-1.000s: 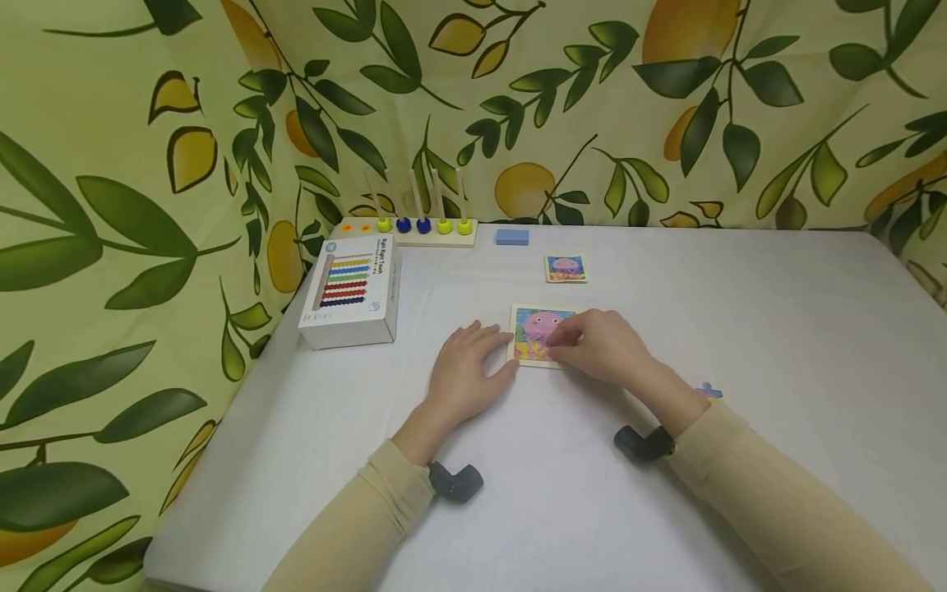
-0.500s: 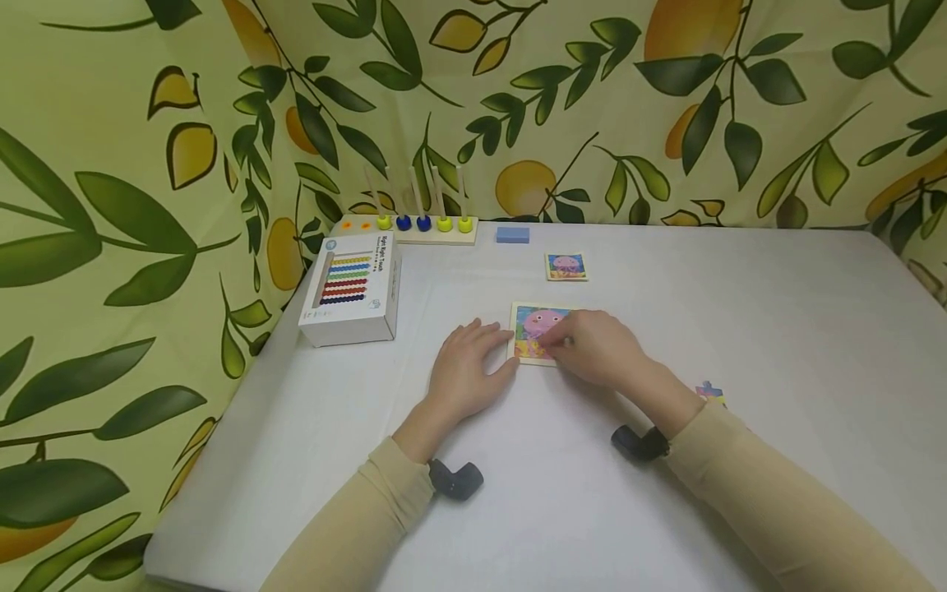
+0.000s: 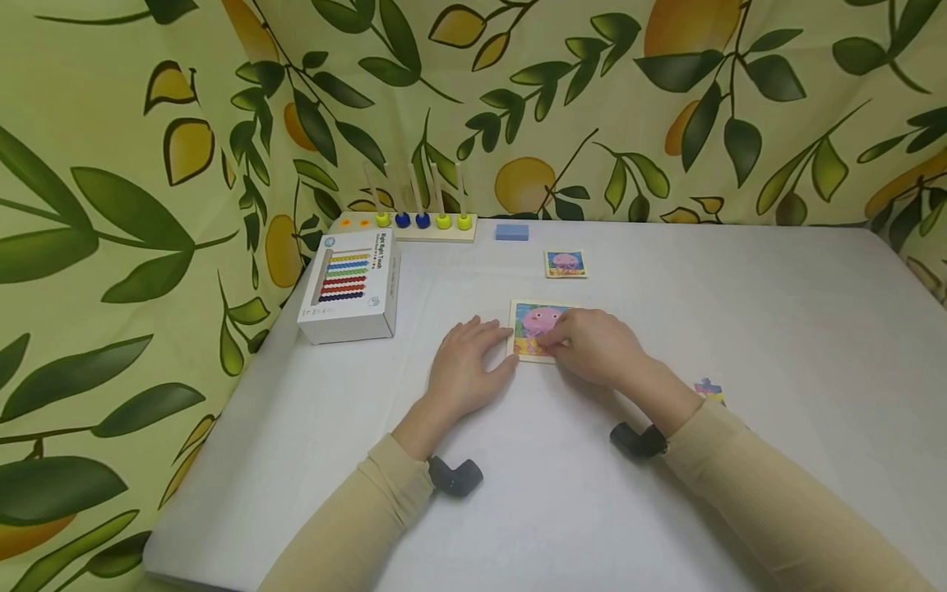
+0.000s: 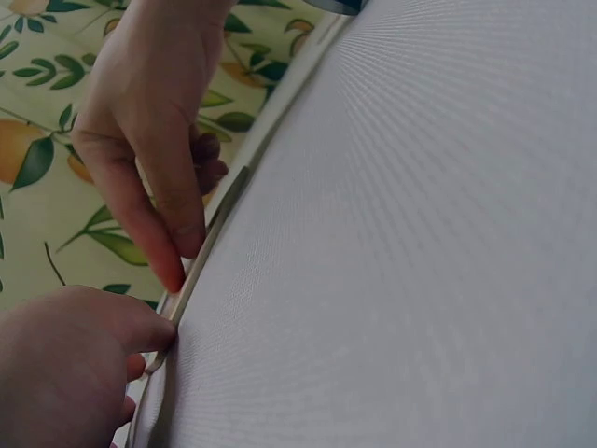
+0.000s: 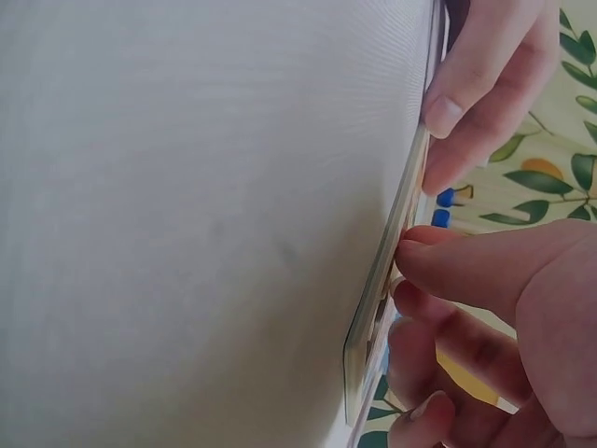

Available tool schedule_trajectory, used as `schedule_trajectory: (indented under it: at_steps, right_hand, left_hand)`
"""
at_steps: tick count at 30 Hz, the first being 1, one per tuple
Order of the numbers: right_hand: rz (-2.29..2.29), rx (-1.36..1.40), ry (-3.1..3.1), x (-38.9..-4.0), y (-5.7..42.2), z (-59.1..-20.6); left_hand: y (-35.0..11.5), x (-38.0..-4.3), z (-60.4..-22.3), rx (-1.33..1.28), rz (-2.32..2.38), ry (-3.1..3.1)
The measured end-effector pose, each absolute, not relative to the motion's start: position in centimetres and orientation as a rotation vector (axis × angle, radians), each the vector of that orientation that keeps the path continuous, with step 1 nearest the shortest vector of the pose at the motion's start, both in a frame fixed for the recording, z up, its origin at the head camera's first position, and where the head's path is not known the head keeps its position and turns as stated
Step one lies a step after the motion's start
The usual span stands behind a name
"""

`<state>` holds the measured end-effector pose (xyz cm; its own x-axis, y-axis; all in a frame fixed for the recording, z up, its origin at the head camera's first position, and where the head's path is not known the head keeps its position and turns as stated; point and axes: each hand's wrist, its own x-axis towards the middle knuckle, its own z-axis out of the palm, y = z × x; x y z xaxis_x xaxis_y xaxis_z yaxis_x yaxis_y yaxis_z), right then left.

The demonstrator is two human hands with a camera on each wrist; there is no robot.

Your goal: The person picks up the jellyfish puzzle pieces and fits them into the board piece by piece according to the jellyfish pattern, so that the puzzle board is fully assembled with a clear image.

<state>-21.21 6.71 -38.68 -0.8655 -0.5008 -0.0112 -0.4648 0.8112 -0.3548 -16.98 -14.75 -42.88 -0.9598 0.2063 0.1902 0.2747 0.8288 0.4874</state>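
Observation:
A square jigsaw puzzle (image 3: 542, 316) with a pink octopus picture and a pale frame lies flat on the white table. My left hand (image 3: 466, 368) rests at its left side, index finger and thumb extended against the frame. Over the lower right of the picture, my right hand (image 3: 602, 347) bends its fingers and pinches a puzzle piece mostly hidden by the fingertips. From the right wrist view, the thumb (image 5: 466, 266) and index finger meet low at the board's face. One loose puzzle piece (image 3: 709, 389) lies beside the right sleeve, partly covered by it.
Beyond the puzzle lies a smaller card (image 3: 565, 264) with the same octopus picture. A blue block (image 3: 512, 232) sits near the back edge. To the left are a white box (image 3: 350, 288) and a wooden peg stand (image 3: 444, 233) with beads. Patterned cloth hangs behind.
My right hand has shifted slightly left over the puzzle, fingertips staying on the picture. The loose piece shows a little more beside the sleeve. My left hand has stayed in place.

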Motion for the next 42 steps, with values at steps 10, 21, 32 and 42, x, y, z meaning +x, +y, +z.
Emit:
schedule_trajectory:
  at_steps: [10,21,32,42]
  right_hand:
    - [-0.690,-0.751,2.830,-21.3,7.6,-38.8]
    - [-0.897,-0.580,2.688,-21.5,10.9,-39.1]
    - [-0.902,-0.444,2.665,-21.0,13.2,-38.9]
    - [-0.912,-0.350,2.686,-19.5,16.3,-38.9]
  left_hand:
    - [-14.7,-17.0,-42.9,-0.379,-0.796,-2.875]
    - [-14.6,-16.9,-42.8,-0.357,-0.801,-2.872]
    - [-14.7,-16.8,-43.1,-0.355,-0.830,-2.866]
    - [-14.6,-16.8,-43.1,-0.359,-0.838,-2.859]
